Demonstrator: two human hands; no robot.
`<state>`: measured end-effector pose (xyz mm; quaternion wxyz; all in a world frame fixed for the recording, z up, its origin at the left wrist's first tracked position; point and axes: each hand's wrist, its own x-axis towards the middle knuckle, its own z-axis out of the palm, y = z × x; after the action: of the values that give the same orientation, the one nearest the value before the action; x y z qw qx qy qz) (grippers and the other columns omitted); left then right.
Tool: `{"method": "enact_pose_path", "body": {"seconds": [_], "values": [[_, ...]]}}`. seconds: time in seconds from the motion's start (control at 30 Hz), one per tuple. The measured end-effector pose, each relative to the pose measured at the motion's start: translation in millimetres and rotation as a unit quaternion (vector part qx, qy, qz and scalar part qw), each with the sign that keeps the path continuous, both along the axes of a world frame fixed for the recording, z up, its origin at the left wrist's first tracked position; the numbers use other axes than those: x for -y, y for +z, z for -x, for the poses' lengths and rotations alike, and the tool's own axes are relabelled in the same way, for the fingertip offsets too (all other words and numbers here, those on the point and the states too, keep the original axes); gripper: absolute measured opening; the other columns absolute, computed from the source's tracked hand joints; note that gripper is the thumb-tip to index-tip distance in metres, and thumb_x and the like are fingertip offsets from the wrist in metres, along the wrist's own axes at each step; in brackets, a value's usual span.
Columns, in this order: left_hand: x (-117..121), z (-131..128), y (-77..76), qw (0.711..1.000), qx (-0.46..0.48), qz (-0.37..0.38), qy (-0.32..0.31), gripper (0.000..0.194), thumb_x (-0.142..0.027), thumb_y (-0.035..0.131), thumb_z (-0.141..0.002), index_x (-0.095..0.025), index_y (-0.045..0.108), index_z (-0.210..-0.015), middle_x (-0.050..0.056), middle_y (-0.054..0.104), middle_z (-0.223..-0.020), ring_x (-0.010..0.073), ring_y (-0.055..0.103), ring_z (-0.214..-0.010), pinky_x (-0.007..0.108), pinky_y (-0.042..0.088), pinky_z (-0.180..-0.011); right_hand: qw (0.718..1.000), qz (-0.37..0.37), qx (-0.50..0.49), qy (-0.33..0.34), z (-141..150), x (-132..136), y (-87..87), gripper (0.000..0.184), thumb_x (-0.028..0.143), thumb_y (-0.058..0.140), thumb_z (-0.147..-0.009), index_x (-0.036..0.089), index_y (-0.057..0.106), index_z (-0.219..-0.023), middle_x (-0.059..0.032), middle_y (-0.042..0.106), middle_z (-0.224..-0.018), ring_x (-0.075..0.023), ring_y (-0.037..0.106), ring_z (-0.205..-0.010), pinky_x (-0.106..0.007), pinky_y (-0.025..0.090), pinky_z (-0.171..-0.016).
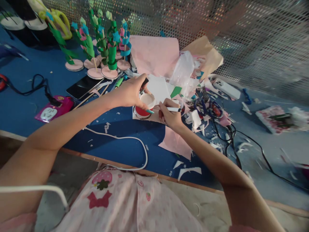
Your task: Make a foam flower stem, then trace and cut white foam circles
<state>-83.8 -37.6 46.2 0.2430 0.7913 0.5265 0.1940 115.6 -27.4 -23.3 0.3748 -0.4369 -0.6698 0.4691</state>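
Observation:
My left hand [131, 91] grips a small round container [147, 100] with a pale top and a red side, standing on pink paper [154, 116]. A short black piece [145, 82] shows by that hand's fingers; I cannot tell exactly what it is. In my right hand [170, 116] is a white marker pen [174, 109] with a black end, its other end close to the container's right edge. Whether it touches the paper is hidden. A dark curved line runs on the paper around the container's base. White paper [158, 88] lies just behind.
Paper plants on pink round bases [109, 72] stand at the back left, near a black phone [84, 87] and a pink power strip [51, 109]. Paper scraps, scissors [214, 109] and black cables lie at right, with a white phone [227, 88]. A white cable [125, 138] crosses in front.

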Motion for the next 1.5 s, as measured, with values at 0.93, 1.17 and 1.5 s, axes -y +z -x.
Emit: {"method": "enact_pose_path", "body": {"seconds": [0.93, 1.17, 1.5], "values": [[-2.8, 4.0, -6.9, 0.999, 0.013, -0.032, -0.015, 0.056, -0.04, 0.073, -0.054, -0.018, 0.041, -0.095, 0.006, 0.055, -0.094, 0.0209, 0.049, -0.086, 0.032, 0.038, -0.074, 0.921, -0.301, 0.139, 0.205, -9.8, 43.3, 1.6, 0.026, 0.006, 0.041, -0.079, 0.022, 0.027, -0.064, 0.0045, 0.036, -0.056, -0.0086, 0.033, -0.048, -0.023, 0.032, -0.05], [-3.1, 4.8, -7.5, 0.999, 0.01, -0.038, -0.023, 0.053, -0.036, 0.073, -0.055, -0.019, 0.04, -0.094, 0.006, 0.053, -0.09, 0.0217, 0.049, -0.085, 0.032, 0.038, -0.072, 0.866, -0.4, 0.18, 0.242, -0.5, 42.4, 1.5, 0.024, 0.004, 0.036, -0.078, 0.023, 0.027, -0.067, 0.0044, 0.039, -0.055, -0.0089, 0.034, -0.046, -0.021, 0.032, -0.048], [-2.2, 3.5, -7.1, 0.999, 0.006, -0.035, -0.024, 0.052, -0.033, 0.071, -0.055, -0.019, 0.041, -0.095, 0.006, 0.053, -0.092, 0.0219, 0.049, -0.085, 0.031, 0.038, -0.072, 0.815, -0.493, 0.228, 0.201, 19.2, 40.6, -14.2, 0.022, 0.005, 0.041, -0.08, 0.02, 0.041, -0.063, 0.0024, 0.045, -0.052, -0.0095, 0.039, -0.046, -0.022, 0.029, -0.047]]}}
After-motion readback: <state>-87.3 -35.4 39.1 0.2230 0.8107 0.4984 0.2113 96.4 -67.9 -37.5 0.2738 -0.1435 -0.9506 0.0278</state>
